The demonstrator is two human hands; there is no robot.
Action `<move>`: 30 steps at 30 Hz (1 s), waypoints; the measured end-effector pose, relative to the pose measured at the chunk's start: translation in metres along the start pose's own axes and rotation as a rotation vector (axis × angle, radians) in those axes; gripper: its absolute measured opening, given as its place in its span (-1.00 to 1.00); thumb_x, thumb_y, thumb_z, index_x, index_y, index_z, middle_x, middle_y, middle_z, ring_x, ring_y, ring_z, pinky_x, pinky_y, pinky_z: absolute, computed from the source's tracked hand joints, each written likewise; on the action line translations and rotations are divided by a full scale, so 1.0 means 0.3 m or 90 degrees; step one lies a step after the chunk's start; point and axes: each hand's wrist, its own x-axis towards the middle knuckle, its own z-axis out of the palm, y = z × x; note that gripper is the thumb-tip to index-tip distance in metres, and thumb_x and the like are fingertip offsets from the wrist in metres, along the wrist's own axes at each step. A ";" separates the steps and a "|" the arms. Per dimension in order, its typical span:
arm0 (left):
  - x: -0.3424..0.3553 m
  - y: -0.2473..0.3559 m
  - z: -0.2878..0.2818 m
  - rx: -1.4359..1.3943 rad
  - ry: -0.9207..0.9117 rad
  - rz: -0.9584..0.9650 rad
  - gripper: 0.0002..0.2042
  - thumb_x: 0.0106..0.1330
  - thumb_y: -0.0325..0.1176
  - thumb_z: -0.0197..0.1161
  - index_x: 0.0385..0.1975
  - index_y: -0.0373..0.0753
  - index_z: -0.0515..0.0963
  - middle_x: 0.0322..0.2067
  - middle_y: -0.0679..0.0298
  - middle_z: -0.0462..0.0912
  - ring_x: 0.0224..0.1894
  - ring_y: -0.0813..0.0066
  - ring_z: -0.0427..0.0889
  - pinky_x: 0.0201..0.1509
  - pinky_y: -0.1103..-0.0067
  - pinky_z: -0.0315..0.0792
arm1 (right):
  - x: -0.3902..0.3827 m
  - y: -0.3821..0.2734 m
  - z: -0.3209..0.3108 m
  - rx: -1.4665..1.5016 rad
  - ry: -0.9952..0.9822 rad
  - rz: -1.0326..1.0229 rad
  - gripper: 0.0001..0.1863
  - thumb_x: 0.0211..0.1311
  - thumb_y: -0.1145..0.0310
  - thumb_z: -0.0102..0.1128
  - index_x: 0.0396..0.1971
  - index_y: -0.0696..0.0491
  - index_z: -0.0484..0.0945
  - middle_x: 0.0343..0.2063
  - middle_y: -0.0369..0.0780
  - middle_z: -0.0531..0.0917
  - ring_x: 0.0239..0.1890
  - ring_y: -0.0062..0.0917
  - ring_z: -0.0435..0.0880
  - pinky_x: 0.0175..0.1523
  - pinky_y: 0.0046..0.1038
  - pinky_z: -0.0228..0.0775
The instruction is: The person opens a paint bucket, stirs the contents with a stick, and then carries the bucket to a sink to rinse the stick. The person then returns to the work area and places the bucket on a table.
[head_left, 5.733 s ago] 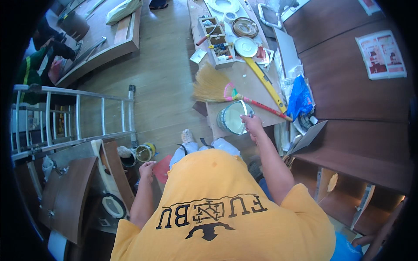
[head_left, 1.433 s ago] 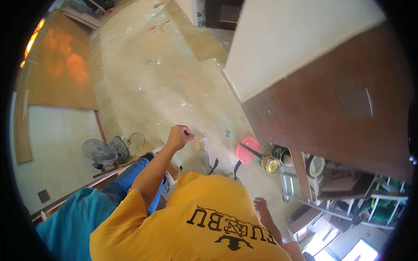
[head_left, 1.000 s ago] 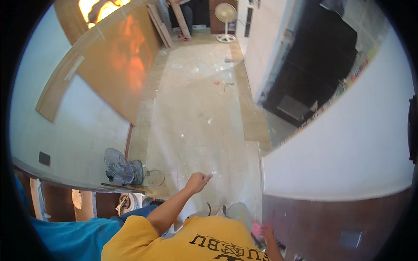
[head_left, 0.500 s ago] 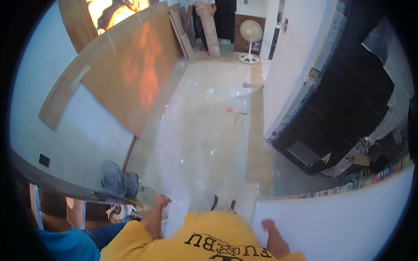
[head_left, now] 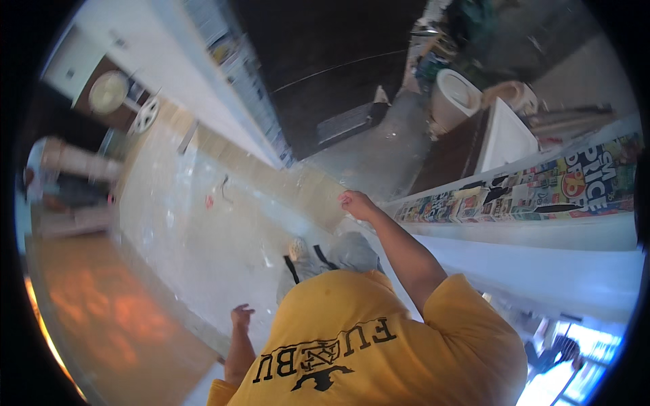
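Note:
My left hand point(head_left: 242, 316) hangs beside my yellow shirt point(head_left: 332, 311), over the plastic-covered floor. Its fingers are apart and nothing is in them. Farther forward on the right, my right hand point(head_left: 355, 204) is raised with the arm bent and the fingers curled in; no object shows in it. It appears above the floor near the end of a low wall topped with printed paper point(head_left: 514, 196), and I see no contact. My feet in grey trousers point(head_left: 308, 260) stand on the covered floor point(head_left: 196, 230).
A white door edge point(head_left: 223, 88) and a large dark panel point(head_left: 332, 61) stand ahead. Beyond the low wall are a white toilet point(head_left: 457, 98) and clutter. At far left, a person holds a long board point(head_left: 81, 162) near a white fan point(head_left: 112, 95). A brown panel point(head_left: 101, 304) lies along the left.
My view has turned to the right, so the fan, the person and the brown panel now appear at the left. My right arm has swung forward and up.

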 end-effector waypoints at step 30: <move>0.349 3.507 1.674 0.430 -0.629 0.713 -0.83 0.26 -0.24 0.41 -0.38 -0.20 0.70 -0.41 0.37 0.71 -0.37 0.60 0.57 -0.22 0.53 0.46 | -0.049 0.173 -0.809 0.603 0.736 0.223 -0.66 0.32 0.44 0.24 0.09 0.11 0.59 -0.16 -0.23 0.71 -0.15 -0.57 0.63 -0.01 -0.49 0.48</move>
